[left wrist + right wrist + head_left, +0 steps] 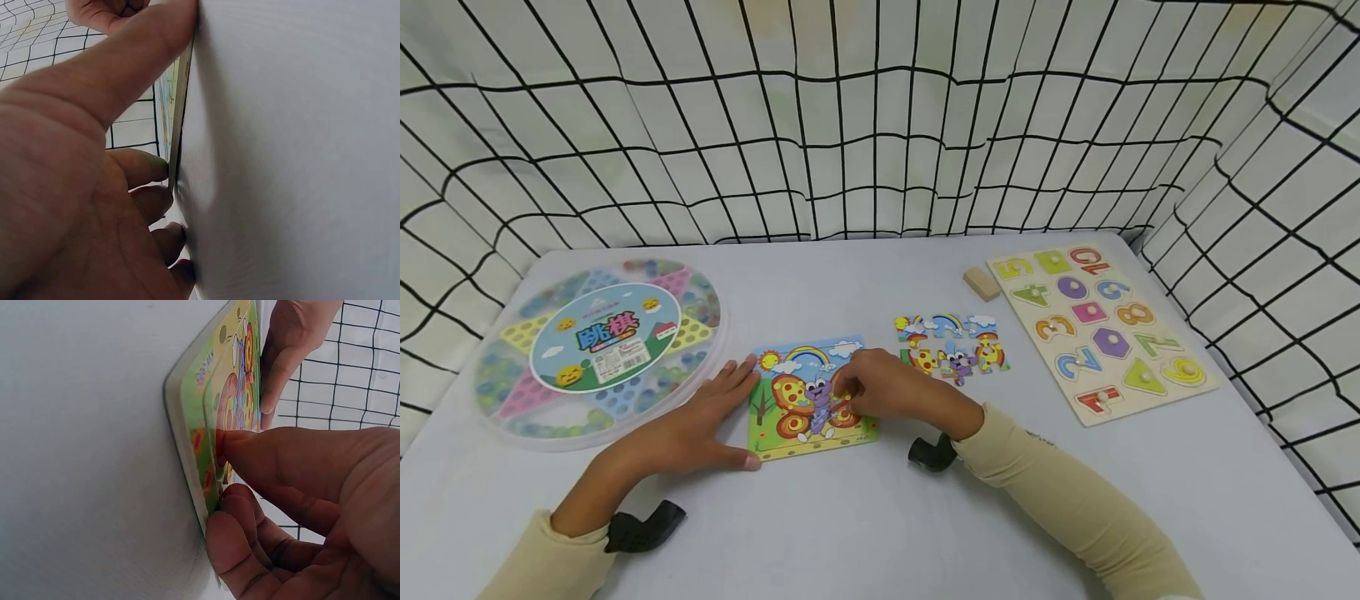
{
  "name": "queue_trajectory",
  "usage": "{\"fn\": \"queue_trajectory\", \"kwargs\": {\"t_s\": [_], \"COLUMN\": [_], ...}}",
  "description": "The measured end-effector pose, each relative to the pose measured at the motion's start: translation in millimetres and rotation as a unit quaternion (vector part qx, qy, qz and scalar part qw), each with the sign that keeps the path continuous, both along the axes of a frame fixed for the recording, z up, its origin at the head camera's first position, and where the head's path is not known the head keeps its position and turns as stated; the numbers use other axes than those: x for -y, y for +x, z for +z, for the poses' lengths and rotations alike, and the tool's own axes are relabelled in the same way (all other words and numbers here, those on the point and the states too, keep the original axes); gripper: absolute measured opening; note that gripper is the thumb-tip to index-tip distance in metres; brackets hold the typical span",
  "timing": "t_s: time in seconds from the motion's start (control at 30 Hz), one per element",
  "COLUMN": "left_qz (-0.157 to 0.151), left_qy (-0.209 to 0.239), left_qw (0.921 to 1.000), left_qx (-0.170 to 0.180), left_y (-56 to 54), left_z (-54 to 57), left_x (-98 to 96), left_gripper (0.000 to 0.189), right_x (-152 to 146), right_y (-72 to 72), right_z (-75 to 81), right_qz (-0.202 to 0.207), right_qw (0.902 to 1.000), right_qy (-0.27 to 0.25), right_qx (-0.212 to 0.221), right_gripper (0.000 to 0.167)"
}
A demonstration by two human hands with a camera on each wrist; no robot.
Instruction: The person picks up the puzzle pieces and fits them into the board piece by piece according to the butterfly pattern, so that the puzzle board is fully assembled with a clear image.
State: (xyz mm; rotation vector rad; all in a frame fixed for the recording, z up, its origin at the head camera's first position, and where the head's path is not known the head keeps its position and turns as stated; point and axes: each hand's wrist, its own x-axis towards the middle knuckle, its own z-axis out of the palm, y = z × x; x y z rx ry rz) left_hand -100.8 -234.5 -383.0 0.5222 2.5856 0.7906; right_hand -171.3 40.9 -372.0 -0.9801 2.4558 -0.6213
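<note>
A butterfly jigsaw board (808, 400) lies flat on the white table in front of me. My left hand (700, 425) rests spread at its left side, with the thumb at the near corner and fingertips along the far left edge. My right hand (880, 383) is over the board's right side. Its thumb (250, 450) and curled fingers pinch a puzzle piece (220, 465) at the picture's edge, and the hand hides most of that piece. Right of this hand lie several loose puzzle pieces (943, 325) with matching sun, rainbow and butterfly parts, set out with gaps.
A round clear checkers box (606, 333) stands on the left, close to my left hand. A wooden number-and-shape board (1052, 358) lies on the right, with a small wooden block (981, 283) by its far left corner. Black netting (850, 142) rises behind the table.
</note>
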Motion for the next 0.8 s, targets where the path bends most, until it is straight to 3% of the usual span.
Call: {"fn": "queue_trajectory", "kwargs": {"t_s": [0.47, 0.8], "left_qz": [0.000, 0.000], "left_qy": [0.001, 0.001], "left_qw": [1.0000, 1.0000], "left_qx": [0.002, -0.003], "left_y": [-0.7, 0.1], "left_z": [-3.1, -1.3], "left_x": [-1.4, -1.5], "left_gripper": [0.115, 0.115], "right_x": [-14.7, -36.0], "right_y": [-10.4, -16.2], "right_z": [8.9, 15.1], "right_qz": [0.008, -0.032], "right_qw": [0.9957, 0.9918], "right_qy": [-0.089, -0.120], "right_qx": [0.024, 0.031], "right_gripper": [0.013, 0.020]}}
